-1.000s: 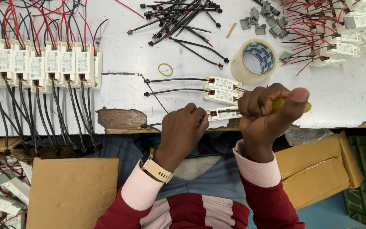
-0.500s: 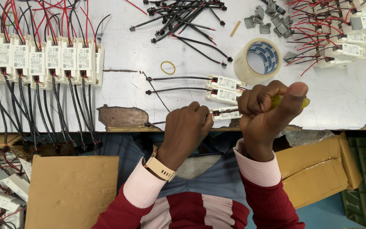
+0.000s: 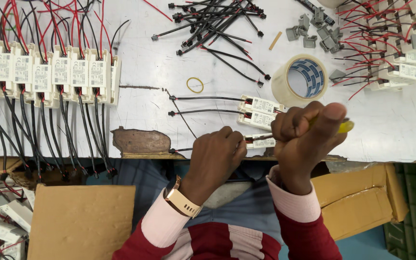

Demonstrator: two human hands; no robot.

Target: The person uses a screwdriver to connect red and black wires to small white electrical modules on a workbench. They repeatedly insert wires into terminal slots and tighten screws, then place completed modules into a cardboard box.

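My left hand [image 3: 215, 156] pinches the white driver module [image 3: 264, 141] at the tabletop's [image 3: 160, 110] near edge; my fingers hide most of its left end. My right hand [image 3: 306, 139] is fisted around a yellow-handled screwdriver [image 3: 345, 126], only the handle's end showing, its tip hidden behind my knuckles. Two more modules [image 3: 261, 111] lie just beyond, beside the tape roll [image 3: 305, 79].

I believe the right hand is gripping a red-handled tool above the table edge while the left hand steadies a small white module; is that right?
Not quite: the head view shows the handle in the right hand is yellow, not red. The left hand does steady a small white module by the table edge.
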